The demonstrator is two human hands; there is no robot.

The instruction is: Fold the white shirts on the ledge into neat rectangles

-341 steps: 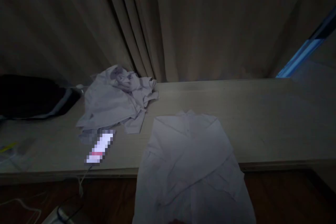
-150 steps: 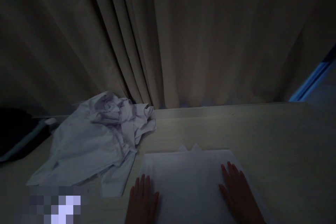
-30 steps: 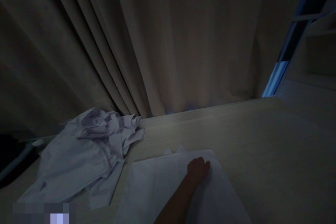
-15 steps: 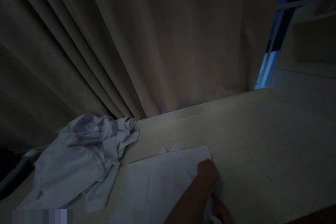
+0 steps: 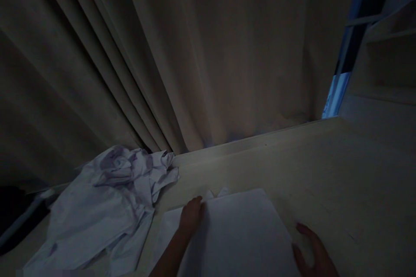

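In the head view, a folded white shirt [image 5: 240, 229] lies flat at the near edge of the pale counter [image 5: 325, 169]. The left hand [image 5: 191, 216] rests on its left fold, fingers together and curled down. The right hand [image 5: 313, 253] lies on the counter at the shirt's right edge, fingers slightly apart. A crumpled white garment [image 5: 107, 199] sits to the left, below the curtain [image 5: 195, 52]

I can read no words, labels, numbers or signs anywhere here (the light is very dim): the folded white shirt [image 5: 240, 229] under my hands is plain, and so is the crumpled shirt [image 5: 104, 207] beside it
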